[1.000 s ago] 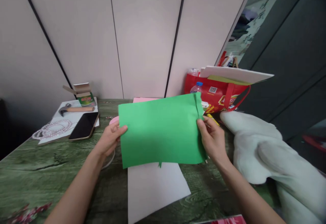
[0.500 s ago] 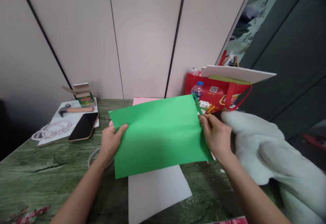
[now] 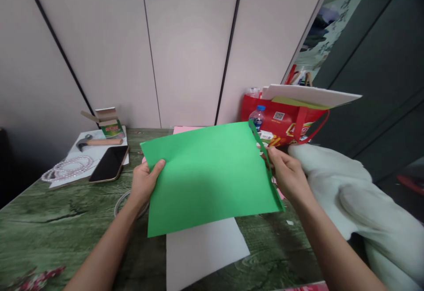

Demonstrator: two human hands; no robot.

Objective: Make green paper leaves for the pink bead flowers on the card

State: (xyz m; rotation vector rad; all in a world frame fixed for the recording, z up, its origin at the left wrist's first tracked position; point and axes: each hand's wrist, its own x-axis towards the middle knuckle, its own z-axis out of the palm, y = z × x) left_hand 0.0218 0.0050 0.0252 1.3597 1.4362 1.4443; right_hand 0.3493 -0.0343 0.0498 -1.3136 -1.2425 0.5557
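A sheet of green paper is held up in front of me above the table, slightly tilted. My left hand grips its left edge, thumb on the face and fingers behind. At the right edge, a narrow green strip stands partly apart from the sheet, with a gap between them, and joins it near the top and bottom corners. My right hand pinches this strip at mid-height, its fingertips partly hidden. Below lies a sheet of white paper, and pink paper shows behind the green sheet.
At the left are a phone, a hammer, a small open box and a coil of beads. A red bag and a bottle stand at back right. White cloth lies at the right.
My right hand has moved slightly right, pulling the strip away from the sheet so that the gap is wider. The left hand keeps its hold, and the green paper looks flatter.
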